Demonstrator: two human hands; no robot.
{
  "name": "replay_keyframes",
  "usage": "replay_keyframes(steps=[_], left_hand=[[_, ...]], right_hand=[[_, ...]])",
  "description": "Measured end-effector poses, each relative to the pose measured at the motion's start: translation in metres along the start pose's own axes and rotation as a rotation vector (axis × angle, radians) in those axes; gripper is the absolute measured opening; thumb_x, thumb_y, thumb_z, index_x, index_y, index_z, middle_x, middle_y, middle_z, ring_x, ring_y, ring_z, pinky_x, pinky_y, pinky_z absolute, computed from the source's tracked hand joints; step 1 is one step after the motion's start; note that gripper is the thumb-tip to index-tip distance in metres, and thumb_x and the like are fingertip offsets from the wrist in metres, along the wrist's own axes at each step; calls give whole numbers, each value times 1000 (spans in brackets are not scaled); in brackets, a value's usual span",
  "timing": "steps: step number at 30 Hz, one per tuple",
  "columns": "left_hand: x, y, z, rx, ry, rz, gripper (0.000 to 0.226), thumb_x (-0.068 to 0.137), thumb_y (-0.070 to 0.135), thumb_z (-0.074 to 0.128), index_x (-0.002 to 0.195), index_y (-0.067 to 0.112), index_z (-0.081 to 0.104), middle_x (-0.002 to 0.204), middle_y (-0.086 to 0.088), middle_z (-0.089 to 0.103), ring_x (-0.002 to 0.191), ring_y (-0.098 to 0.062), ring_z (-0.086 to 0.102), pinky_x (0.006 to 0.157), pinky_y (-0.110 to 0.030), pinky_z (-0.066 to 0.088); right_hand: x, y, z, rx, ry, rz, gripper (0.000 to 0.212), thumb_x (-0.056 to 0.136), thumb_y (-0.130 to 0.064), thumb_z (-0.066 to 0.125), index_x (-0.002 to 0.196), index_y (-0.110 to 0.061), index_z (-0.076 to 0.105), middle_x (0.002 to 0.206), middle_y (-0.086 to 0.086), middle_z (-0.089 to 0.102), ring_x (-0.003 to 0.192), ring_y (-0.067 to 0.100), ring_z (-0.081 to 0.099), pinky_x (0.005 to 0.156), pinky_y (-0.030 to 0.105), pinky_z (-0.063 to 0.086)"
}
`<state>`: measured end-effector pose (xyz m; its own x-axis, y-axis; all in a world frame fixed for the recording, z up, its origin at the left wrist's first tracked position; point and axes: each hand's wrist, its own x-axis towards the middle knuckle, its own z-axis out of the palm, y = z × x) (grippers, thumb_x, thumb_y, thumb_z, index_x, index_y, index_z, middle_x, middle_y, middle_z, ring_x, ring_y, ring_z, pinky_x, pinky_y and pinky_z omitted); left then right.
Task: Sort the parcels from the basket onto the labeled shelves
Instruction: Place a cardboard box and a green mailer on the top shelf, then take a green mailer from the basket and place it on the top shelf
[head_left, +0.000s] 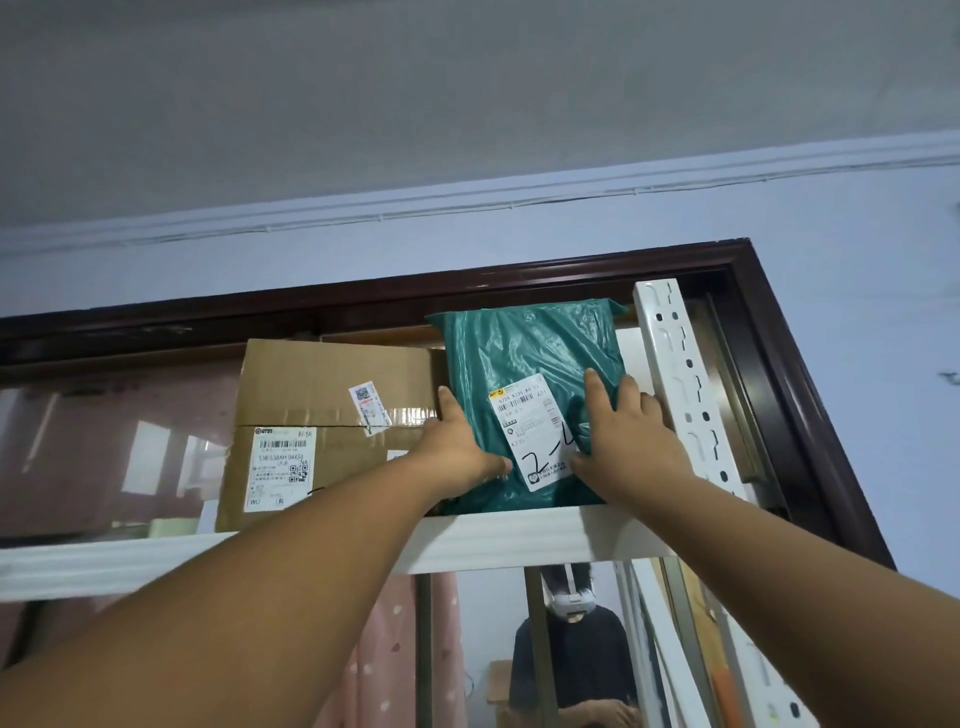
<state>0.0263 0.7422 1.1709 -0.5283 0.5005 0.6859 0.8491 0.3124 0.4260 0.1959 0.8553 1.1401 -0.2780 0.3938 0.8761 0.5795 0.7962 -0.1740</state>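
A green plastic mailer parcel (524, 364) stands upright on the top white shelf (498, 538), its white label marked "2-4" facing me. My left hand (457, 447) holds the parcel's left edge, thumb on its front. My right hand (623, 436) lies on the parcel's right side with the fingers stretched up over the front and the thumb at the label. A brown cardboard box (322, 415) with shipping labels stands on the same shelf, right beside the parcel on its left. No basket is in view.
A white slotted shelf upright (680, 384) rises just right of the parcel. Behind the shelf is a dark-framed glass door (810, 395) with reflections, among them a person wearing a headset (571, 644). The wall and ceiling fill the upper view.
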Motion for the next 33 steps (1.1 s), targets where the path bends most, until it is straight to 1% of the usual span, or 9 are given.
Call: replay_keyframes(steps=[3, 5, 8, 11, 13, 16, 22, 28, 33], left_hand=[[-11, 3, -13, 63, 20, 3, 132, 82, 50, 84, 166, 24, -14, 168, -14, 29, 145, -36, 45, 116, -46, 42], [-18, 0, -28, 94, 45, 6, 127, 83, 51, 83, 167, 23, -8, 169, -14, 25, 149, -37, 39, 120, -48, 38], [-27, -10, -56, 179, 80, -30, 118, 85, 52, 79, 167, 25, -1, 169, -15, 23, 147, -42, 39, 117, -52, 40], [-37, -23, -94, 267, 121, -74, 110, 79, 52, 78, 165, 28, 13, 162, -15, 34, 141, -43, 43, 114, -55, 42], [-45, -35, -120, 299, 130, -104, 108, 71, 53, 78, 160, 30, 23, 154, -14, 43, 133, -42, 50, 108, -54, 48], [-63, -63, -159, 393, 179, -184, 100, 73, 56, 78, 157, 29, 31, 153, -13, 46, 136, -42, 48, 110, -50, 46], [-114, -117, -230, 605, 217, -313, 91, 90, 48, 70, 163, 26, 22, 164, -16, 29, 148, -44, 31, 115, -52, 37], [-177, -197, -297, 703, 244, -465, 92, 89, 47, 67, 165, 31, 17, 166, -16, 29, 148, -47, 32, 119, -57, 35], [-244, -264, -332, 761, 187, -669, 101, 80, 48, 74, 163, 28, 20, 162, -17, 34, 140, -47, 45, 112, -57, 45]], right_hand=[[-2, -6, -7, -76, 3, -29, 96, 91, -50, 65, 162, -21, 7, 161, 19, 25, 145, 41, 32, 112, 51, 42], [-2, -13, -13, -105, 18, -49, 93, 90, -49, 65, 161, -19, 12, 160, 19, 28, 145, 41, 33, 111, 51, 41], [-4, -30, -22, -107, 26, -79, 90, 91, -50, 63, 160, -19, 15, 160, 20, 30, 146, 42, 32, 113, 53, 39], [-4, -59, -29, -51, -11, -118, 83, 92, -47, 63, 158, -19, 21, 159, 19, 32, 146, 42, 31, 114, 55, 38], [-4, -82, -33, -17, -31, -155, 78, 92, -46, 63, 155, -18, 26, 156, 19, 35, 144, 42, 33, 112, 55, 40], [-10, -126, -32, 53, -34, -235, 72, 92, -47, 63, 149, -16, 33, 148, 18, 42, 138, 41, 38, 111, 54, 40], [-38, -222, -22, 132, -140, -362, 64, 88, -35, 58, 148, -25, 36, 151, 13, 41, 142, 39, 33, 121, 67, 14], [-82, -325, -13, 313, -162, -507, 62, 89, -36, 57, 146, -21, 38, 150, 16, 41, 142, 41, 33, 120, 66, 17], [-146, -405, 10, 483, -249, -644, 65, 88, -38, 62, 147, -20, 41, 146, 14, 44, 135, 38, 37, 109, 51, 34]])
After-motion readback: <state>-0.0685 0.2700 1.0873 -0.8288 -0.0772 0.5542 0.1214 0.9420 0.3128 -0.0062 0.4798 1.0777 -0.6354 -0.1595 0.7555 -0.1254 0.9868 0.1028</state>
